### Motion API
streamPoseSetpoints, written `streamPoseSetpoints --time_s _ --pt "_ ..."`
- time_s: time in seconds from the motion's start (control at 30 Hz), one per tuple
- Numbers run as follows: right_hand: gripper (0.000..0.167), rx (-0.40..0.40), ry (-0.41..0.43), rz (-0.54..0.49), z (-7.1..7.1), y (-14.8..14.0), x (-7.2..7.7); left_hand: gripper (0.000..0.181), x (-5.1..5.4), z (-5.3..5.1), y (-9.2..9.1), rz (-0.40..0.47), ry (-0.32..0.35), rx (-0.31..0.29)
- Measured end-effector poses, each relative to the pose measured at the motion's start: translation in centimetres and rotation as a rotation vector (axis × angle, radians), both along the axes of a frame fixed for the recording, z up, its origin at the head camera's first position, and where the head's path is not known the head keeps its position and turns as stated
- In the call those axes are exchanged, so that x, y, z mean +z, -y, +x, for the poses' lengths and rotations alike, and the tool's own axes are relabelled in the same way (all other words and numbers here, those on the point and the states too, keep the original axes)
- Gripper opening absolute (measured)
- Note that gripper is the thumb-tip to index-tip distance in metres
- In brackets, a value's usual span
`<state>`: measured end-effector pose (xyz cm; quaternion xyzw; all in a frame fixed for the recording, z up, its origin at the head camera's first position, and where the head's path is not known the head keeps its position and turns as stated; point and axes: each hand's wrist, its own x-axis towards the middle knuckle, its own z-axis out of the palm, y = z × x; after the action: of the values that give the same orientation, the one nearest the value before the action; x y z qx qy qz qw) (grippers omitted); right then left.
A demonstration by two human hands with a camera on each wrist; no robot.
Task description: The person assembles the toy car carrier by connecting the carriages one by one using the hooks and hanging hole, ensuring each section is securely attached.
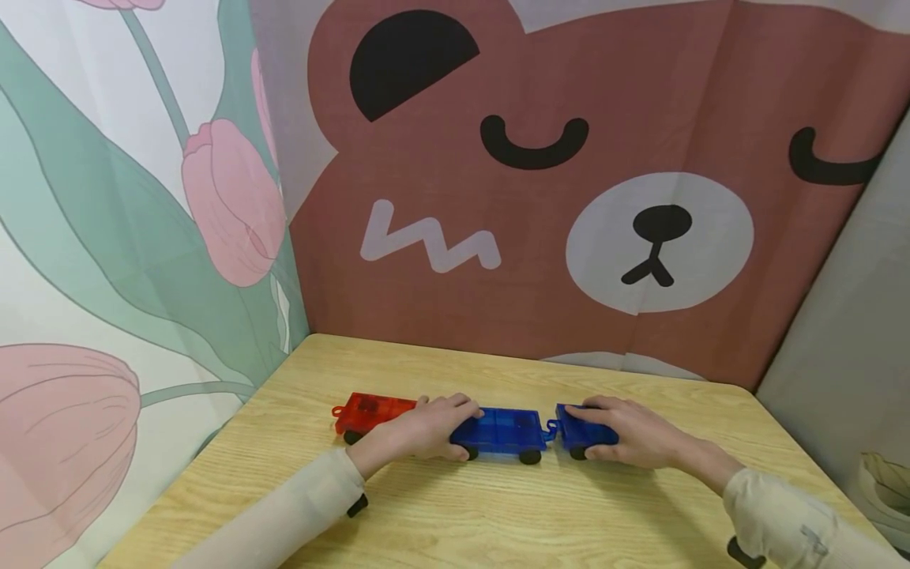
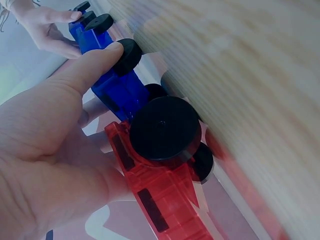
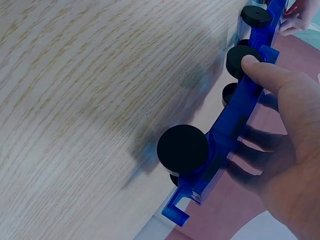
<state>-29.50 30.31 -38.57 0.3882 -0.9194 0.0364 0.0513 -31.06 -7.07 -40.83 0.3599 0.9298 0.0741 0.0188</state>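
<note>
Three see-through toy train cars with black wheels stand in a row on the table. The red car [image 1: 373, 411] is at the left, its right end covered by my left hand [image 1: 430, 428]. That hand grips the left end of the middle blue car [image 1: 505, 429], its thumb on a wheel [image 2: 128, 56] and its fingers on the far side. My right hand [image 1: 640, 431] holds the right blue car [image 3: 232, 117] between thumb and fingers, the thumb against a wheel. Between the two blue cars, a hook and loop [image 1: 550, 429] meet; whether they are linked cannot be made out.
The wooden table [image 1: 455, 514] ends at a cloth with a bear print [image 1: 533, 237] behind and a tulip-print cloth [image 1: 107, 237] at the left. A pale grey surface [image 1: 853, 316] rises on the right. A light pot-like object [image 1: 885, 490] stands at the right edge.
</note>
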Motion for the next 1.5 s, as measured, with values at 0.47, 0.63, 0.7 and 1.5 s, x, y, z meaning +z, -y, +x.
streamPoseSetpoints --time_s 0.47,0.63,0.7,1.5 --pt "0.070 -0.018 0.037 -0.016 0.0 -0.5 -0.4 0.065 -0.1 -0.2 -0.2 -0.001 0.003 0.001" --pt "0.069 -0.013 0.044 -0.006 0.0 -0.6 -0.3 0.065 -0.1 -0.2 -0.2 -0.002 0.003 0.001" --pt "0.069 -0.006 0.049 -0.002 0.0 -0.5 -0.3 0.065 -0.1 -0.2 -0.3 -0.003 0.002 0.001" --pt "0.073 -0.098 0.119 -0.120 0.6 0.0 -1.7 0.066 -0.4 -0.2 0.2 0.018 0.024 -0.007"
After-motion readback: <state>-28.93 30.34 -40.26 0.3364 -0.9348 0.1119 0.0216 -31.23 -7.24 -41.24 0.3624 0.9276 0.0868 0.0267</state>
